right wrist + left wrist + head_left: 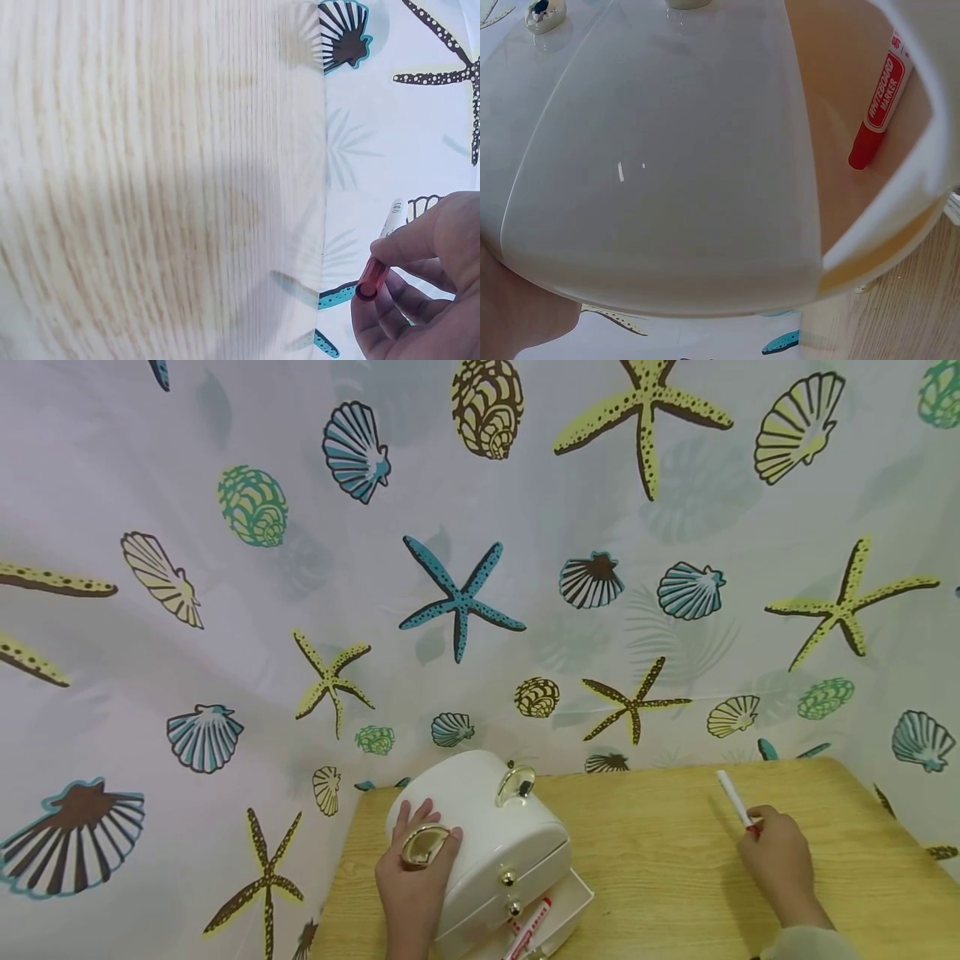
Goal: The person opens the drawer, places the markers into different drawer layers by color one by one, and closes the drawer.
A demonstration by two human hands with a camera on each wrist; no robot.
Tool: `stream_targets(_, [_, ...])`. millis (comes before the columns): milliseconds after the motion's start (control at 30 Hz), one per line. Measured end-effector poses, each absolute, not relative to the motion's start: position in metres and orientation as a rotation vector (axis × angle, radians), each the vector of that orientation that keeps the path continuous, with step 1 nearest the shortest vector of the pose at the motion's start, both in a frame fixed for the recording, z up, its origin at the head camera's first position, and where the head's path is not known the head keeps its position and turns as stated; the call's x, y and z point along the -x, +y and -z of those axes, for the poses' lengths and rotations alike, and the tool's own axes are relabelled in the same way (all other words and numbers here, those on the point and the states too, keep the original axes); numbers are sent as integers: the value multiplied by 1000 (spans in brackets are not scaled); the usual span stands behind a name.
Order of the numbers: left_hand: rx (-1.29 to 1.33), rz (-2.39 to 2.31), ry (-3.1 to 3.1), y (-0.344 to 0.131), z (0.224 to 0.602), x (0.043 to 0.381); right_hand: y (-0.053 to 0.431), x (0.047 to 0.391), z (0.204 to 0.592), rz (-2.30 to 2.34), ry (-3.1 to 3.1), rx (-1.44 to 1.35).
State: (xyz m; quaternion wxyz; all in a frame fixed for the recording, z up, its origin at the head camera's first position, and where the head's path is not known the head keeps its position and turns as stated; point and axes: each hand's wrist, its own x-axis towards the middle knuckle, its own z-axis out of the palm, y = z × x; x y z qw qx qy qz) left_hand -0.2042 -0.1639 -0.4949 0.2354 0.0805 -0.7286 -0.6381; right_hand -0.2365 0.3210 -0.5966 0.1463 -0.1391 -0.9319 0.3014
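A white rounded storage box (480, 827) with gold knobs stands on the table, its lower drawer (583, 900) pulled out. Inside that drawer lies a red and white whiteboard marker (529, 928), its lettering legible on this second marker (885, 94) in the left wrist view. My left hand (416, 881) rests on the box's top, thumb and fingers spread around a gold ear-shaped ornament (425, 845). Off to the right, above the table, my right hand (780, 856) pinches a white marker (733, 797) by its red end (373, 277), the white end pointing away.
The wood-grain table (652, 835) runs back to a white curtain (525, 510) printed with starfish and shells. Another gold ear-shaped ornament (516, 785) stands up from the box's far side.
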Motion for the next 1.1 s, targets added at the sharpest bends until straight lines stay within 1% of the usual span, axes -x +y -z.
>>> stream_targets(300, [-268,1772,-2020,-163,495,205,309,227,592,-852,-2639,350])
stream_targets(700, [-203,1764,-1982,-163,495,203,293,215,583,-840,-2611,317])
stream_targets(1100, [-223,1780,-1992,-161,490,201,277,208,579,-868,-2615,301])
